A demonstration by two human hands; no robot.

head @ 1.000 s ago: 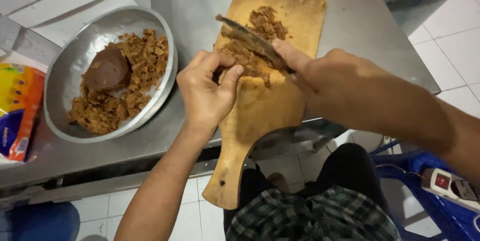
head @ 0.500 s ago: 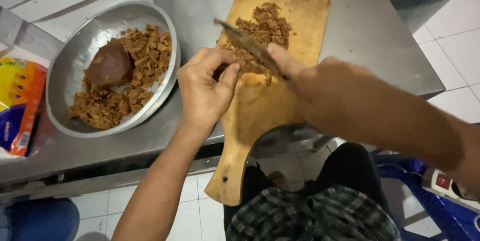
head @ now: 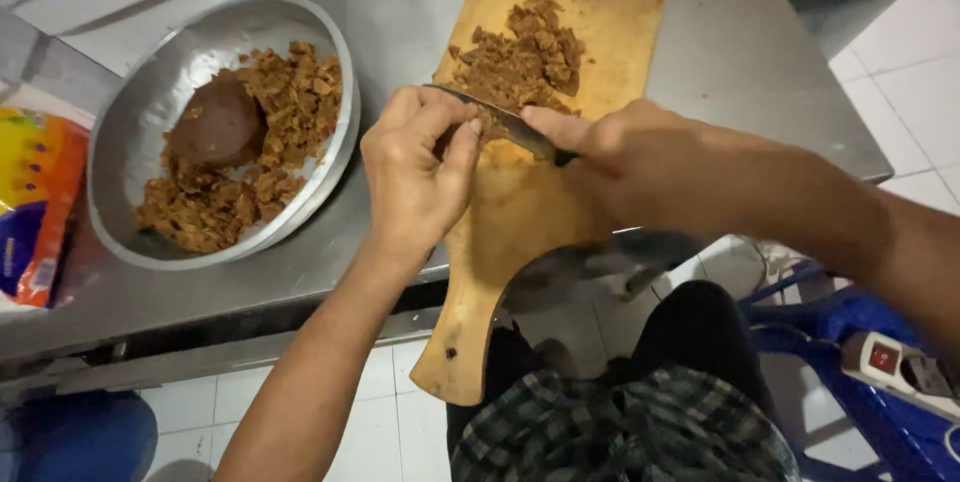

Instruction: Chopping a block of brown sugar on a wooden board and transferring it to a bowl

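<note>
Packaging in orange, yellow and blue lies at the far left edge of the steel worktop. Next to it sits a round metal bowl holding a dark brown rounded lump and a heap of brown chopped pieces along its right side. Further right, the left hand rests on a wooden cutting board, its fingers curled and pressed together, their tips touching the blade of a knife; whether they pinch anything under them cannot be told. The board's handle end juts past the worktop edge, over the person's lap. A pile of chopped brown crumbs lies on the board's far half, just beyond the blade. The right hand is wrapped around the knife handle, forefinger stretched along the blade's back. At far right, a white power strip with a red switch rests on a blue chair.
</note>
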